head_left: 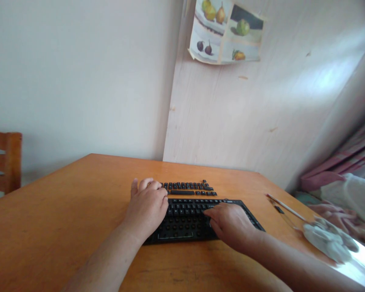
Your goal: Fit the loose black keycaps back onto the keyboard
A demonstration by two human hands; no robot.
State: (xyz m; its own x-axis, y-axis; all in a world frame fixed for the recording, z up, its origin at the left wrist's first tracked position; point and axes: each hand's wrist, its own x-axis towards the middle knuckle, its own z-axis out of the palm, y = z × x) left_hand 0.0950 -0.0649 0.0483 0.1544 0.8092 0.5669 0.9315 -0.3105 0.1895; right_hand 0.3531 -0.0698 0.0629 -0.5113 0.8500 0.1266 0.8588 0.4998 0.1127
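A black keyboard point(182, 227) lies on the wooden table between my hands. Its upper rows carry keycaps, while the lower part shows bare key sockets. Behind it, loose black keycaps point(185, 186) are laid out in rows, with a long space bar point(182, 192) among them. My left hand point(149, 205) rests by the keyboard's left edge, fingers bent and a little apart, nearest the left end of the loose keycaps. My right hand point(232, 223) is over the keyboard's right half. Its index fingertip touches the key area, with the other fingers curled under; anything pinched there is hidden.
To the right on the wooden table point(63, 194) lie a thin stick point(286, 207), a small dark piece point(279, 209) and a crumpled whitish bag point(325, 239). A wooden chair point(13, 162) stands at the left. Fruit paintings point(225, 38) hang on the wall.
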